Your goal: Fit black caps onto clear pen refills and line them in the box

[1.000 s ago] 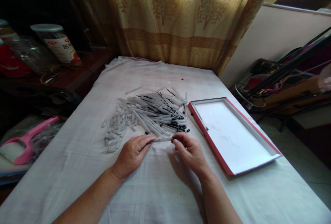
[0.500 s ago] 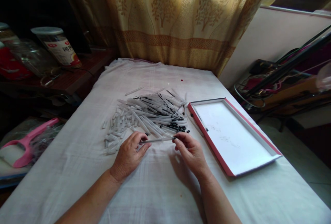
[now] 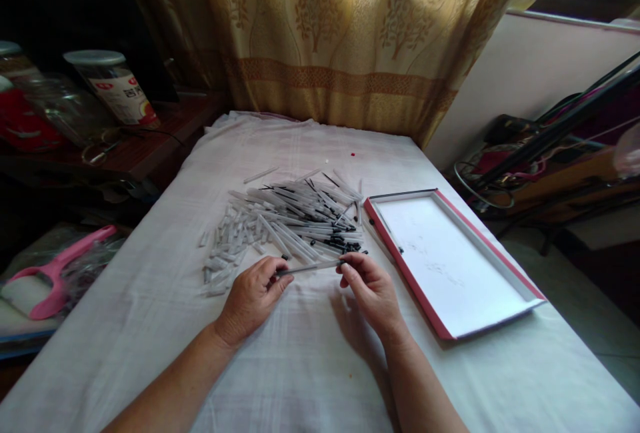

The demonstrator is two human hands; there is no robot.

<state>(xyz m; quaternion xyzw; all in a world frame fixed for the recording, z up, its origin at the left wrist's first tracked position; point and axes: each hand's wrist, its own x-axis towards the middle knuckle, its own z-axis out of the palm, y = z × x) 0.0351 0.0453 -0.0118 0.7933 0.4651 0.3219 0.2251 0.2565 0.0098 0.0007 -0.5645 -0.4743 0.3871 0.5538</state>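
Note:
A thin pen [image 3: 314, 266] with a clear barrel lies level between my two hands, just above the tablecloth. My left hand [image 3: 257, 289] is closed around its left end, thumb against fingers. At the dark right end, my right hand [image 3: 367, 289] pinches between thumb and fingertips. A small black piece shows by my left fingertips; whether it is part of the pen I cannot tell. Right behind the hands spreads a heap of clear pen barrels [image 3: 295, 239], with dark refills and black end pieces [image 3: 345, 243] among them. Short clear caps [image 3: 230, 239] are piled at the heap's left.
A shallow red-edged box lid [image 3: 420, 293] with a white inside lies to the right, a pen part against its inner left wall. Jars [image 3: 123, 96] stand on a dark cabinet at left. Below are a pink-handled item [image 3: 55, 273] and plastic bags. A patterned curtain [image 3: 320, 39] hangs behind.
Both hands keep hold of the pen, almost in the same place. The right end of the pen sits slightly higher now. The heap and box lid look unchanged; the camera view has shifted slightly.

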